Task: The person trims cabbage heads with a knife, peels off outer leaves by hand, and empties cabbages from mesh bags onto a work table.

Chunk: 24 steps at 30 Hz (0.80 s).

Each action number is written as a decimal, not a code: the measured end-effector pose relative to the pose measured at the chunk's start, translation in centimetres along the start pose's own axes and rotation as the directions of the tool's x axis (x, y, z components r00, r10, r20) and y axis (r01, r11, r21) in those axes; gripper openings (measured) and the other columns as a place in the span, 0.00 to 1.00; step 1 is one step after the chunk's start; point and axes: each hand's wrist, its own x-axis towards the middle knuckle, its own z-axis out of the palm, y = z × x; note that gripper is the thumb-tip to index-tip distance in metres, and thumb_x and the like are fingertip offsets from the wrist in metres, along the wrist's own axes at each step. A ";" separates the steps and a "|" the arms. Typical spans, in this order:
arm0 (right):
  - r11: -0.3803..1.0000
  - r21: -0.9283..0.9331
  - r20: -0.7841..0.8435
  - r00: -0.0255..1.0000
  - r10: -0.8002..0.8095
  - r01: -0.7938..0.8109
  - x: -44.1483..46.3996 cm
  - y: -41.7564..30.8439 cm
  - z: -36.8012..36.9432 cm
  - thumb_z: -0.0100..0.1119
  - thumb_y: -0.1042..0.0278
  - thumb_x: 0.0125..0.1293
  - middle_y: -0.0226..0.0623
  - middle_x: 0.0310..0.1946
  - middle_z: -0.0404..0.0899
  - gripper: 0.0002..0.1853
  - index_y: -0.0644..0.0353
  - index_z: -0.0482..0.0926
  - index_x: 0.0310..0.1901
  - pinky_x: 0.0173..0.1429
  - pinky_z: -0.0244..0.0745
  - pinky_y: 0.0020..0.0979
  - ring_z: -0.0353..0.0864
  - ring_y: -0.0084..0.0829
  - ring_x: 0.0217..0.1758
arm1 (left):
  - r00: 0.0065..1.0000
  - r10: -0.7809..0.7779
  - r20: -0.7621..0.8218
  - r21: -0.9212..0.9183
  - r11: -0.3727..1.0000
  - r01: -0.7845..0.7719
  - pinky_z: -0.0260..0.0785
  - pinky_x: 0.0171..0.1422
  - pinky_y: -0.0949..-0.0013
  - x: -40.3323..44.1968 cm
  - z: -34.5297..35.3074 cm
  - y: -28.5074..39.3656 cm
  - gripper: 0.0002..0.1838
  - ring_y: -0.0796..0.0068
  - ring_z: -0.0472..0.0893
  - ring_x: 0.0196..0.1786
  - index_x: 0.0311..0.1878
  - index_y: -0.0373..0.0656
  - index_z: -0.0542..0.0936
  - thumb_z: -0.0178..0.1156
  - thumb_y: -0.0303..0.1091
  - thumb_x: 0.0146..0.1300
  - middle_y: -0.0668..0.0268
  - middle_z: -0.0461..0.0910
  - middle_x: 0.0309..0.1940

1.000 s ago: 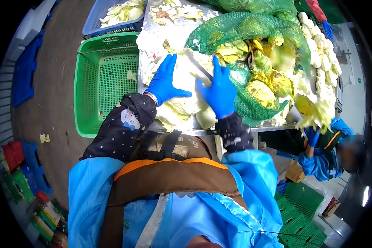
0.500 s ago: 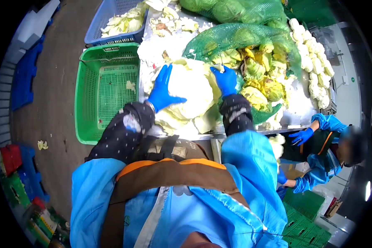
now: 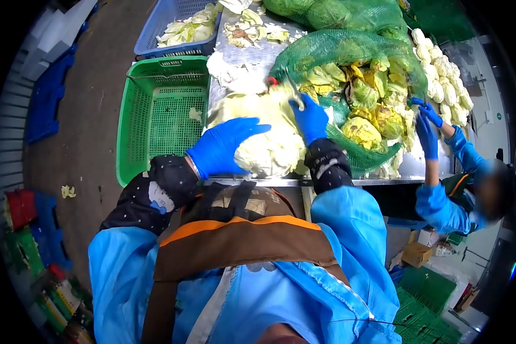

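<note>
A large pale cabbage point(image 3: 269, 143) with loose outer leaves lies on the metal table in front of me. My left hand point(image 3: 226, 146), in a blue glove, rests against its left side, thumb and fingers spread. At the upper right of the cabbage, my right hand point(image 3: 312, 119) is closed around what looks like a knife, with its thin grey blade point(image 3: 291, 83) blurred and its handle hidden. A blurred pale leaf piece point(image 3: 281, 96) is beside the blade. To the right, yellowed cabbages point(image 3: 361, 129) sit in an open green net bag point(image 3: 350, 46).
At the left stands a green crate point(image 3: 123, 132) with a leaf scrap inside; behind it is a blue crate point(image 3: 146, 40) of leaves. Trimmings point(image 3: 249, 34) lie on the table. Pale vegetables point(image 3: 441, 74) are stacked at right, near a co-worker's gloved hands point(image 3: 427, 126).
My left hand has moved down the cabbage towards the table's front edge. My right hand moved from over the cabbage to its upper right. The co-worker's hands have moved up to the table.
</note>
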 end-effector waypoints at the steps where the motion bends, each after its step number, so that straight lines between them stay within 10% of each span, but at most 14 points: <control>1: 0.993 0.061 0.002 0.995 0.100 -0.100 -0.2 2.9 1.8 0.64 0.44 0.55 0.45 0.36 0.81 0.24 0.48 0.78 0.49 0.39 0.74 0.33 0.82 0.37 0.37 | 1.000 0.004 -0.001 -0.013 1.000 -0.004 0.64 0.63 0.58 -0.1 0.3 -0.3 0.46 0.57 0.71 0.60 0.66 0.51 0.65 0.73 0.47 0.40 0.54 0.68 0.61; 6: 0.893 0.434 -0.041 0.987 0.154 -0.121 -3.4 3.0 -4.8 0.56 0.48 0.63 0.37 0.27 0.76 0.27 0.48 0.68 0.61 0.35 0.70 0.31 0.74 0.29 0.26 | 0.801 -0.533 -0.274 -0.821 0.563 0.094 0.70 0.58 0.65 0.2 4.8 -8.3 0.39 0.65 0.77 0.52 0.60 0.37 0.69 0.74 0.28 0.40 0.57 0.76 0.51; 8: 0.891 0.451 0.148 0.989 -0.020 -0.050 -6.4 3.3 -6.7 0.53 0.50 0.65 0.37 0.21 0.76 0.27 0.45 0.65 0.64 0.30 0.69 0.32 0.75 0.31 0.22 | 0.703 -0.708 -0.069 -0.991 0.130 0.033 0.73 0.56 0.62 0.2 6.1 -8.4 0.35 0.64 0.78 0.50 0.59 0.36 0.69 0.71 0.25 0.44 0.57 0.76 0.50; 11: 0.942 0.319 0.265 0.945 -0.190 0.100 -11.1 0.8 -5.7 0.51 0.48 0.65 0.39 0.14 0.73 0.31 0.44 0.58 0.68 0.23 0.68 0.37 0.76 0.41 0.18 | 0.716 -0.694 0.068 -0.982 -0.174 -0.076 0.75 0.53 0.60 -0.3 7.8 -8.4 0.30 0.63 0.79 0.49 0.58 0.35 0.69 0.66 0.24 0.49 0.56 0.77 0.49; 24: 0.987 -0.070 0.189 0.974 -0.127 0.143 -12.7 -3.2 -3.3 0.52 0.53 0.66 0.40 0.14 0.73 0.38 0.58 0.47 0.71 0.20 0.67 0.35 0.74 0.38 0.14 | 0.609 -0.793 0.014 -0.979 -0.135 -0.153 0.75 0.52 0.63 0.2 10.4 -6.0 0.25 0.63 0.80 0.47 0.56 0.36 0.71 0.59 0.21 0.52 0.57 0.78 0.47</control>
